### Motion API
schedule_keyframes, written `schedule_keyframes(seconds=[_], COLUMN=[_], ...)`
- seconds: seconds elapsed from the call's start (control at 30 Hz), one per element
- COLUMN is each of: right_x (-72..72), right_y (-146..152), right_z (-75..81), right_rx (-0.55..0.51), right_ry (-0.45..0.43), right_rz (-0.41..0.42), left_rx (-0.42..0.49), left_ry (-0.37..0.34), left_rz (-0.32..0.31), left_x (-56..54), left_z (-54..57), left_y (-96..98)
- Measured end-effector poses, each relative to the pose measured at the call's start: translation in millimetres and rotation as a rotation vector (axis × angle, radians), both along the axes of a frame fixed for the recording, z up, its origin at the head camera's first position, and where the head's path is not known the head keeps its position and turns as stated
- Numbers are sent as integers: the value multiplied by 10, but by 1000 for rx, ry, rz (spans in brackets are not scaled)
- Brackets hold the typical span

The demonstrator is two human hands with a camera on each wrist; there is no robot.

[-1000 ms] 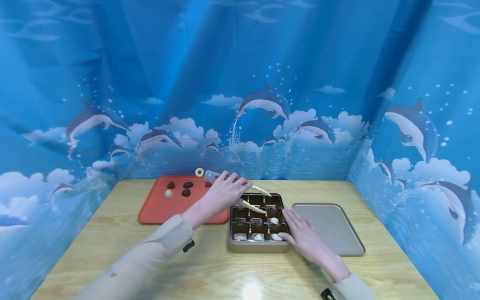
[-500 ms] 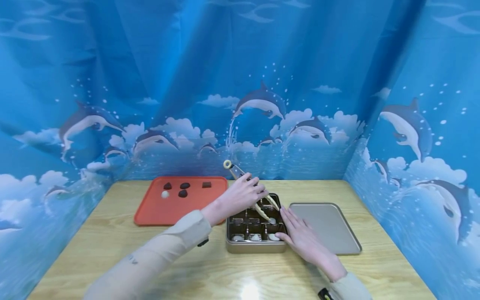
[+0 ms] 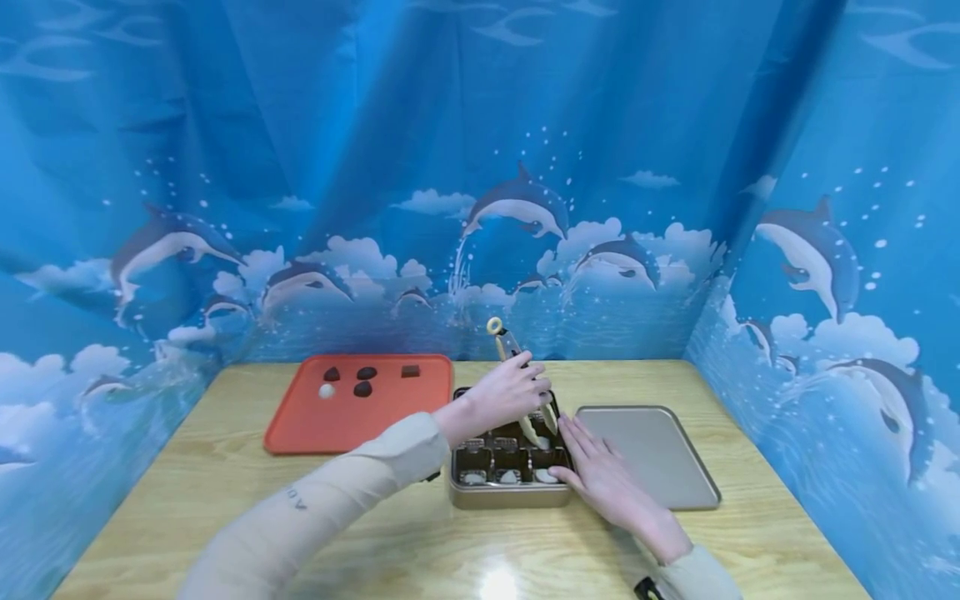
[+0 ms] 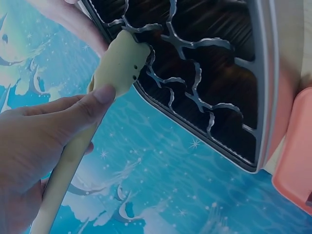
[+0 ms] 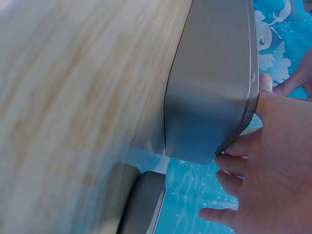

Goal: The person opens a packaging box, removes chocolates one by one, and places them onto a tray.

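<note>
My left hand grips a pair of cream-coloured tongs, whose ringed end points up and away. Their tips reach down into the right side of a metal box with a dark divided insert, right at a white piece in the middle row. Several white pieces lie in the front-row compartments. My right hand rests along the box's right side, fingers extended and thumb at the rim. My left hand hides part of the back compartments.
Left of the box lies a red tray bearing several dark chocolates and one white piece. A flat metal lid is on the wooden table to the right. A dolphin-printed curtain closes off the back.
My left hand has moved right with the tongs, which now stand more upright with tips lower in the box, closer together, by the white piece. The right hand stays at the box.
</note>
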State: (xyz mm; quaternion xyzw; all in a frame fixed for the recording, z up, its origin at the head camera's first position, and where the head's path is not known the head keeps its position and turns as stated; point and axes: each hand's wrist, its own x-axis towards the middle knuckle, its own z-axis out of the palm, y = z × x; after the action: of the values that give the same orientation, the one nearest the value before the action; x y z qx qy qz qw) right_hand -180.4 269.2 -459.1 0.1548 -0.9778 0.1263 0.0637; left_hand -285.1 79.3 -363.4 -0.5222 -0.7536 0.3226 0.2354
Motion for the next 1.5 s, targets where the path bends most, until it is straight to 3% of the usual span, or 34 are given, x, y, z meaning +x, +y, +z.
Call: schedule_keyframes(seconds=[0.27, 0.47, 0.73, 0.97, 1.27, 1.5], right_x=[3, -8, -17, -10, 0, 14], right_y=[-23, -55, -96, -103, -52, -19], right_z=[4, -13, -28, -37, -23, -4], right_rx=[-7, -3, 8, -10, -32, -43], right_ry=[9, 4, 20, 26, 34, 24], right_rz=[9, 21, 30, 32, 17, 6], left_rx=[-87, -97, -4, 64, 256, 377], left_ry=[57, 58, 46, 41, -7, -53], left_rz=[-1, -22, -62, -72, -99, -35], left_x=[58, 63, 48, 31, -18, -105], left_z=[-45, -114, -131, -36, 32, 68], left_y=[139, 110, -82, -269, -595, -908])
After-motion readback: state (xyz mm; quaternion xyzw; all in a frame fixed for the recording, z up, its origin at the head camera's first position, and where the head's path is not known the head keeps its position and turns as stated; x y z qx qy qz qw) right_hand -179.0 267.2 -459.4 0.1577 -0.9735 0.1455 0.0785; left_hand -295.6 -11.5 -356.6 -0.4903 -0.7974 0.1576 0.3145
